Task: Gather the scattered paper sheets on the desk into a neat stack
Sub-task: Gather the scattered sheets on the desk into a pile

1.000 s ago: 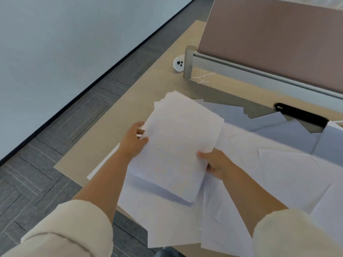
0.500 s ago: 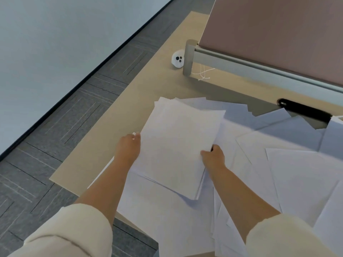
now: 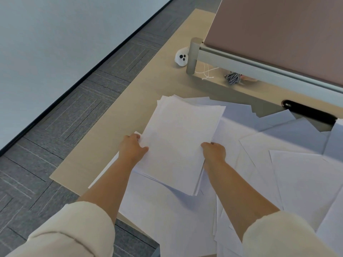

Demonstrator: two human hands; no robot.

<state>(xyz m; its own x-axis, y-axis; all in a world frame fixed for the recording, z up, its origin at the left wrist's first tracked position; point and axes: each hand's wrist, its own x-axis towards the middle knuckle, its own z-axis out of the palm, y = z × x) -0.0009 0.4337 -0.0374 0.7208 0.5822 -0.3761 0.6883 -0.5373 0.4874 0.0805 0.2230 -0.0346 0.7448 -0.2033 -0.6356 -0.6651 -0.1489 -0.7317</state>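
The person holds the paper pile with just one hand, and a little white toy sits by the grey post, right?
Not one: the head view shows the left hand and right hand both gripping the paper pile. The white toy does sit by the grey post.

A thick stack of white paper (image 3: 180, 143) is held between the left hand (image 3: 132, 148) and the right hand (image 3: 214, 152), its edges almost even. Loose white sheets (image 3: 304, 182) lie flat and messy under both hands and off to the right.
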